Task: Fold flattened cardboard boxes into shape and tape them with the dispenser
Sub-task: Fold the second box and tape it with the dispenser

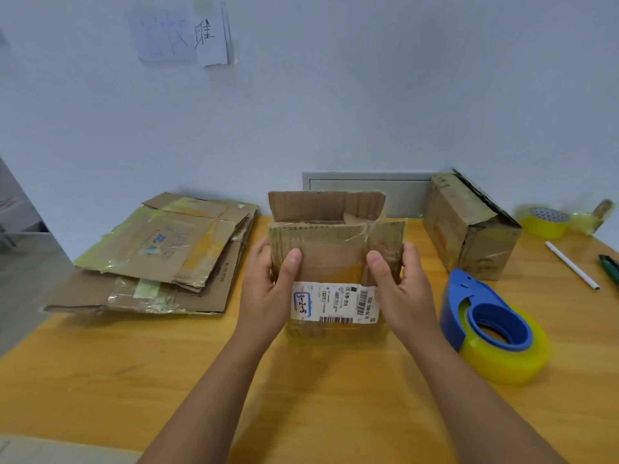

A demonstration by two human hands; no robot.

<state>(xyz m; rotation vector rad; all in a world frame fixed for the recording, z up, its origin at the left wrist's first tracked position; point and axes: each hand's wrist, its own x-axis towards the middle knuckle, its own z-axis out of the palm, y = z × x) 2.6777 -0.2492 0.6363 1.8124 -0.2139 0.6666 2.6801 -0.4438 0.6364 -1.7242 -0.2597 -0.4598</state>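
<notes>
A small brown cardboard box (335, 249) with a white shipping label stands upright in the middle of the wooden table (134, 363), its top flaps raised. My left hand (268, 289) grips its left side, thumb on the near flap. My right hand (398, 289) grips its right side the same way. A blue tape dispenser (485, 316) with a yellowish roll lies on the table just right of my right hand. A stack of flattened cardboard boxes (160, 256) lies at the left.
A folded, taped box (469, 226) stands at the back right. Beyond it are a yellow tape roll (546, 222), a white pen (571, 264) and a dark green tool (609, 267) at the right edge. The wall is close behind.
</notes>
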